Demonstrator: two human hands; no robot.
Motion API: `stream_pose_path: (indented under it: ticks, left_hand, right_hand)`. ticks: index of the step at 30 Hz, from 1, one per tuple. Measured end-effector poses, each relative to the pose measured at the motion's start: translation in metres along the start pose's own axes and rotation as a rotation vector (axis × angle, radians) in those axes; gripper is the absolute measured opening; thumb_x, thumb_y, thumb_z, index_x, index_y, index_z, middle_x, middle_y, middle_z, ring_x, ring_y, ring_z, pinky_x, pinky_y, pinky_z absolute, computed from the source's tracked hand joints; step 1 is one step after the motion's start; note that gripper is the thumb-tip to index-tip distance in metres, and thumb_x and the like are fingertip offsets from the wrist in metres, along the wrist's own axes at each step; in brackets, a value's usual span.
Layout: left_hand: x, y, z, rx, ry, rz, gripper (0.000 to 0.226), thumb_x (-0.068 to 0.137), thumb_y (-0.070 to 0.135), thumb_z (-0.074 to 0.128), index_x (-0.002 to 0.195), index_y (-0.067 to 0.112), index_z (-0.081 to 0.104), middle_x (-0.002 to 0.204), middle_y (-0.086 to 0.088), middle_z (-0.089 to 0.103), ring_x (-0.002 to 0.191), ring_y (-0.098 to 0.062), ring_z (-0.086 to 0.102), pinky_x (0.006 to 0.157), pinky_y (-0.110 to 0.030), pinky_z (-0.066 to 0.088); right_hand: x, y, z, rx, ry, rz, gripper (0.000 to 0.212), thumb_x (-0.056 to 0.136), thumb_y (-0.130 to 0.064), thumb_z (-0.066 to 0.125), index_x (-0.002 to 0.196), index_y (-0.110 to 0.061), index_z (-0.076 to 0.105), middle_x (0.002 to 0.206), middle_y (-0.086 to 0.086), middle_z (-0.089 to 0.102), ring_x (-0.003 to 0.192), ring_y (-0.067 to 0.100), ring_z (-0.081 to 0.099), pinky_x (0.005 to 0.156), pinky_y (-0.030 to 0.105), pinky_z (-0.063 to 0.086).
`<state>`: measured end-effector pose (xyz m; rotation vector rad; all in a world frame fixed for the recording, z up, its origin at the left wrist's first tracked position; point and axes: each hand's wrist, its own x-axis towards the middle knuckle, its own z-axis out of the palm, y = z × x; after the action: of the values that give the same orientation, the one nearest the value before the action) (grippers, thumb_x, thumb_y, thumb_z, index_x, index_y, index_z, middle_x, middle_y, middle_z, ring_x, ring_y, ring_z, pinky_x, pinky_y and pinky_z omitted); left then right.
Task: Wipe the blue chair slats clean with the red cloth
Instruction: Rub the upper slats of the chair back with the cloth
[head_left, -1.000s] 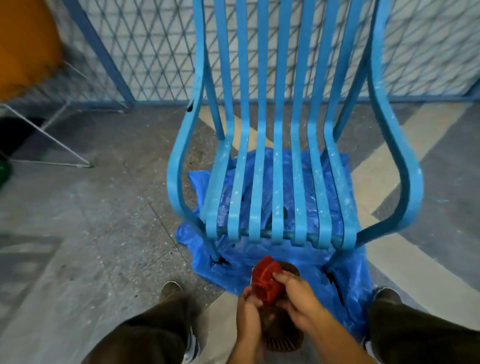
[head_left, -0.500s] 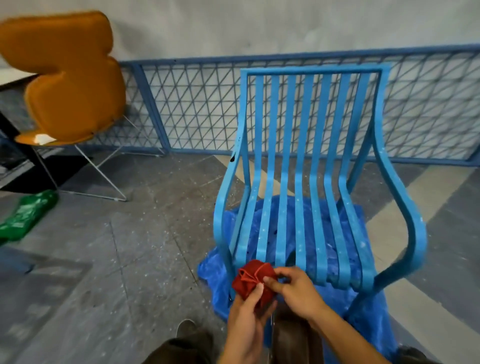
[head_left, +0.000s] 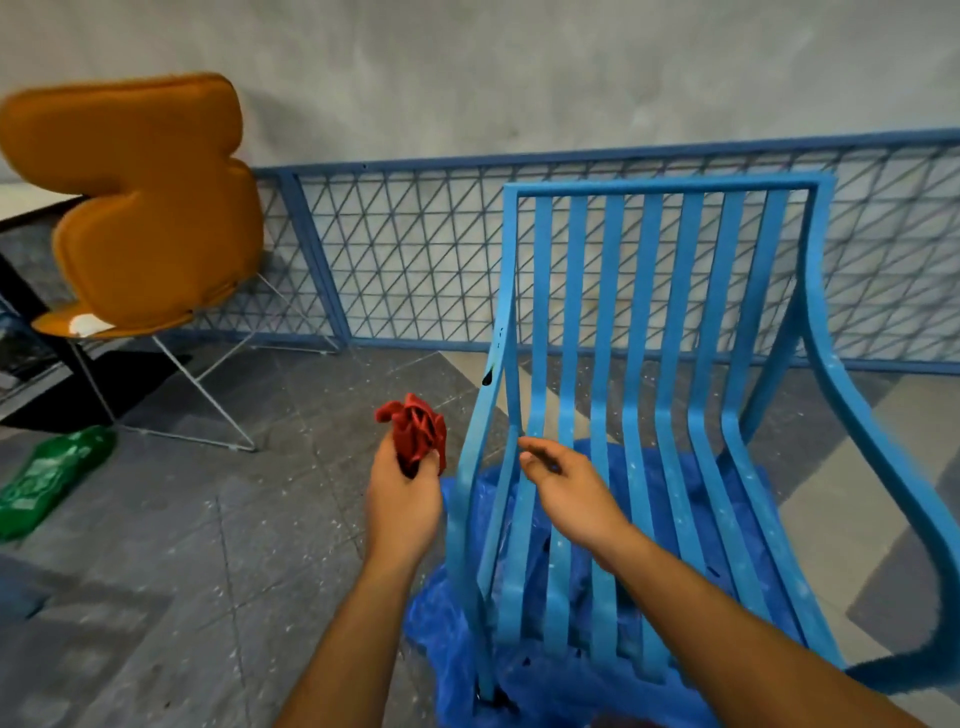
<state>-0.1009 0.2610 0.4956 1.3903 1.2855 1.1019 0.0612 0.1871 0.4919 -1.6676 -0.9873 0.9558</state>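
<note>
The cloth (head_left: 415, 434) is red and crumpled into a bunch. It is held up in the air, just to the left of the chair (head_left: 649, 364), and it does not touch the chair. The left hand (head_left: 408, 501) grips it from below: the fingers are curled round the lower part of the cloth, and most of the cloth stands out above the fist.

The right hand (head_left: 569, 488) holds nothing. Its fingers (head_left: 527, 448) are loosely stretched and point to the left, toward the cloth, with a gap between the two hands. This hand is over the seat, in front of the leftmost slats (head_left: 530, 415). It is not possible to tell if the fingertips touch a slat or only hang before it.

The slats are light blue and run down the back of the chair and forward along the seat. They have many small pale specks. The left side rail (head_left: 485, 415) of the chair passes between the two hands and has a dark mark on it.

Under the chair lies a blue plastic sheet (head_left: 519, 670), crumpled, on the grey floor (head_left: 208, 545). Behind the chair stands a blue mesh fence (head_left: 415, 260) before a grey wall (head_left: 519, 67). Well to the left are an orange chair (head_left: 140, 208) on thin metal legs and a green thing (head_left: 47, 478) on the floor, too blurred to name.
</note>
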Motion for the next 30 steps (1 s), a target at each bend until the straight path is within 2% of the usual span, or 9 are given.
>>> stream_pose_path:
  ticks: [4, 7, 10, 14, 18, 21, 24, 27, 30]
  left_hand:
    - [0.043, -0.007, 0.028, 0.294, -0.082, 0.162, 0.046, 0.096, 0.011, 0.055, 0.136, 0.034, 0.056, 0.124, 0.007, 0.066, 0.115, -0.014, 0.060, 0.103, -0.038, 0.048]
    - [0.062, -0.017, 0.047, 0.551, -0.212, 0.270, 0.057, 0.090, 0.001, 0.056, 0.138, 0.030, 0.056, 0.133, 0.000, 0.060, 0.117, -0.020, 0.059, 0.103, -0.035, 0.047]
    - [0.075, -0.022, 0.061, 0.665, -0.272, 0.332, 0.066, 0.086, -0.003, 0.056, 0.145, 0.023, 0.049, 0.146, 0.000, 0.049, 0.126, -0.023, 0.054, 0.106, -0.033, 0.042]
    - [0.094, -0.018, 0.071, 0.717, -0.273, 0.357, 0.068, 0.087, -0.003, 0.056, 0.148, 0.026, 0.045, 0.150, 0.001, 0.047, 0.129, -0.022, 0.052, 0.109, -0.035, 0.042]
    - [0.112, -0.005, 0.074, 0.551, -0.194, 0.271, 0.061, 0.085, -0.009, 0.053, 0.133, 0.027, 0.062, 0.126, 0.001, 0.067, 0.111, -0.015, 0.061, 0.098, -0.026, 0.049]
    - [0.134, 0.006, 0.077, 0.349, -0.080, 0.229, 0.055, 0.090, -0.006, 0.055, 0.130, 0.030, 0.063, 0.119, 0.005, 0.069, 0.104, -0.012, 0.065, 0.094, -0.030, 0.055]
    - [0.168, 0.022, 0.093, 0.279, -0.048, 0.276, 0.052, 0.092, -0.003, 0.056, 0.132, 0.030, 0.061, 0.118, 0.004, 0.069, 0.101, -0.011, 0.066, 0.092, -0.035, 0.057]
    - [0.195, 0.036, 0.118, 0.393, -0.042, 0.349, 0.049, 0.095, 0.002, 0.056, 0.136, 0.029, 0.057, 0.124, 0.003, 0.066, 0.105, -0.007, 0.058, 0.082, -0.015, 0.049]
    - [0.218, 0.039, 0.143, 0.481, -0.040, 0.403, 0.050, 0.095, 0.001, 0.054, 0.138, 0.028, 0.056, 0.129, 0.001, 0.062, 0.108, -0.008, 0.056, 0.074, -0.005, 0.039]
  right_hand:
    - [0.038, -0.005, 0.003, -0.207, -0.017, -0.073, 0.042, 0.105, -0.025, 0.044, 0.147, -0.031, 0.046, 0.108, -0.002, 0.067, 0.053, 0.018, 0.058, 0.054, 0.034, 0.049]
    - [0.061, -0.008, 0.002, -0.305, -0.035, -0.088, 0.048, 0.105, -0.019, 0.042, 0.151, -0.030, 0.040, 0.128, 0.012, 0.064, 0.049, 0.013, 0.049, 0.057, 0.034, 0.048]
    - [0.079, -0.006, -0.001, -0.387, -0.075, -0.135, 0.050, 0.104, -0.017, 0.041, 0.151, -0.033, 0.040, 0.144, 0.002, 0.056, 0.058, 0.001, 0.047, 0.066, 0.027, 0.048]
    - [0.096, 0.000, -0.002, -0.415, -0.064, -0.128, 0.051, 0.102, -0.018, 0.042, 0.151, -0.034, 0.040, 0.144, 0.002, 0.057, 0.064, 0.010, 0.055, 0.068, 0.030, 0.052]
    - [0.106, -0.002, -0.008, -0.332, 0.008, -0.129, 0.049, 0.102, -0.015, 0.044, 0.148, -0.034, 0.045, 0.137, 0.005, 0.061, 0.076, 0.021, 0.070, 0.071, 0.038, 0.059]
    - [0.117, -0.003, -0.018, -0.268, 0.036, -0.161, 0.050, 0.102, -0.015, 0.043, 0.148, -0.034, 0.045, 0.143, 0.005, 0.056, 0.048, 0.010, 0.058, 0.054, 0.033, 0.055]
    - [0.134, -0.011, -0.027, -0.307, 0.037, -0.177, 0.050, 0.103, -0.017, 0.041, 0.150, -0.034, 0.041, 0.148, 0.004, 0.051, 0.072, 0.027, 0.069, 0.064, 0.043, 0.061]
    - [0.158, -0.019, -0.033, -0.345, 0.015, -0.148, 0.055, 0.100, -0.012, 0.038, 0.152, -0.029, 0.039, 0.138, 0.010, 0.059, 0.055, 0.021, 0.058, 0.058, 0.042, 0.056]
    - [0.179, -0.023, -0.035, -0.269, -0.074, -0.018, 0.058, 0.097, -0.003, 0.037, 0.153, -0.017, 0.037, 0.150, 0.006, 0.050, 0.108, 0.030, 0.067, 0.094, 0.047, 0.054]
